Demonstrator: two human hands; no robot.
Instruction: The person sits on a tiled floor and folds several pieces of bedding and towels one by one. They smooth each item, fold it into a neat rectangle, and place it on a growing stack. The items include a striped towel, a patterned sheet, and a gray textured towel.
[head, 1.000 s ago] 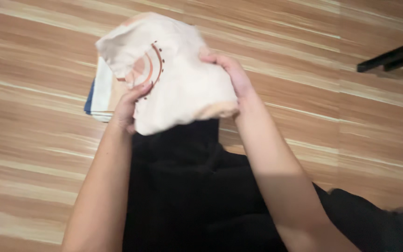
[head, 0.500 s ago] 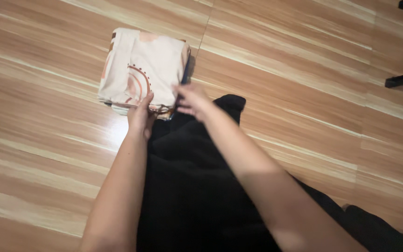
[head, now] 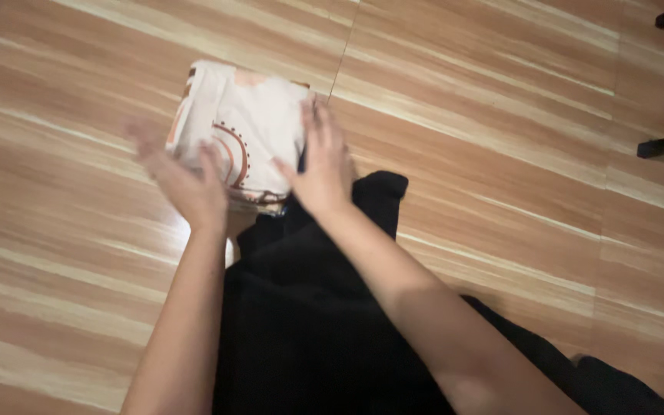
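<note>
Folded cloth (head: 240,127) sits flat on the wooden floor (head: 501,115), a near-square bundle, its slightly longer side running away from the person, cream with a rust arc print. Right hand (head: 318,165) lies flat, fingers spread, against the bundle's right edge. Left hand (head: 186,180) is open at the near-left corner, blurred, so contact is hard to call. Black fabric (head: 309,307) lies just below.
</note>
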